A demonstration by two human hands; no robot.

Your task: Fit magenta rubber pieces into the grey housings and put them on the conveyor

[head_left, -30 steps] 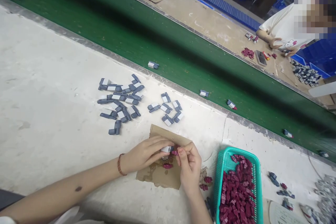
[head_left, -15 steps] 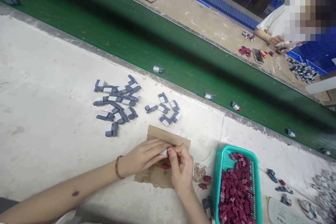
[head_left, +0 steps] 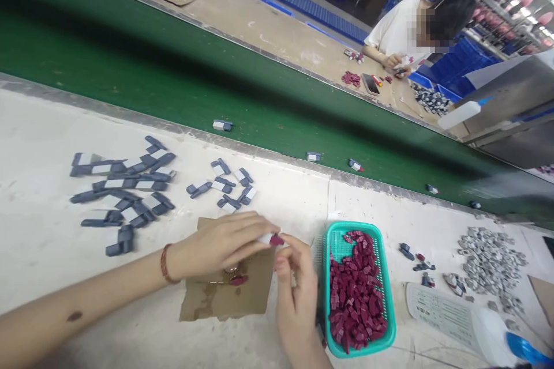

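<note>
My left hand (head_left: 234, 242) is closed around a small plastic part (head_left: 265, 238), pale on its visible side, with a maroon piece (head_left: 277, 240) at its right end. The fingers cover most of the part. My right hand (head_left: 298, 285) is just to the right, its thumb apart from the curled index finger, which is at or near the maroon tip; nothing shows between them. Beneath my hands lies a stained piece of brown cardboard (head_left: 216, 302), with another maroon piece (head_left: 238, 280) on it. Right of my right hand stands a green basket (head_left: 390, 323) full of maroon pieces (head_left: 357, 294).
Several dark blue-and-white parts (head_left: 125, 184) lie on the white table to the left. A green conveyor belt (head_left: 182, 98) carries spaced parts. At right are a pile of grey pieces (head_left: 489, 259) and a lying bottle (head_left: 459, 317). A co-worker (head_left: 400, 34) sits across the belt.
My right thumb has come away from the maroon piece, and the right hand has opened slightly. The left hand still holds the part. The view has swung to the right.
</note>
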